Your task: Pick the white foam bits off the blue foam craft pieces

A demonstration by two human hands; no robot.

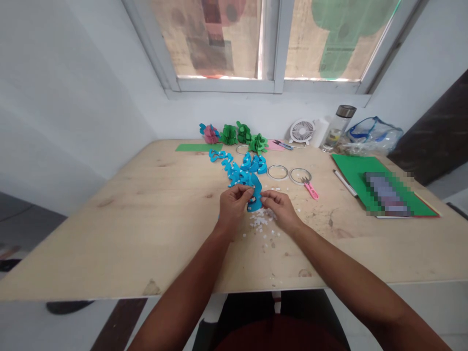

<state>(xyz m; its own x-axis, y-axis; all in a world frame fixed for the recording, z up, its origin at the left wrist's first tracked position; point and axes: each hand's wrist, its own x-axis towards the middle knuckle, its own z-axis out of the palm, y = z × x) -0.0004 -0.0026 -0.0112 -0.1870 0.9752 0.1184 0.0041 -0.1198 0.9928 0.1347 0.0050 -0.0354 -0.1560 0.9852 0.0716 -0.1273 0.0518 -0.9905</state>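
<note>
Between my hands, above the table's middle, is a curved blue paper cutout (256, 187) with small white patches on it. My left hand (234, 202) pinches its left edge between thumb and fingers. On the other side my right hand (278, 204) has thumb and fingertips closed at the cutout's right edge. Just beyond lie more blue paper pieces (237, 174), several with white patches. Small white paper scraps (259, 220) are scattered on the table under and near my hands.
Two tape rolls (278, 171) and pink-handled snips (310, 189) lie right of the blue pieces. Folded green paper shapes (229, 135), a small fan (302, 130) and a glass bottle (334, 129) line the wall. A green folder (353, 168) and white pen (344, 183) are at right.
</note>
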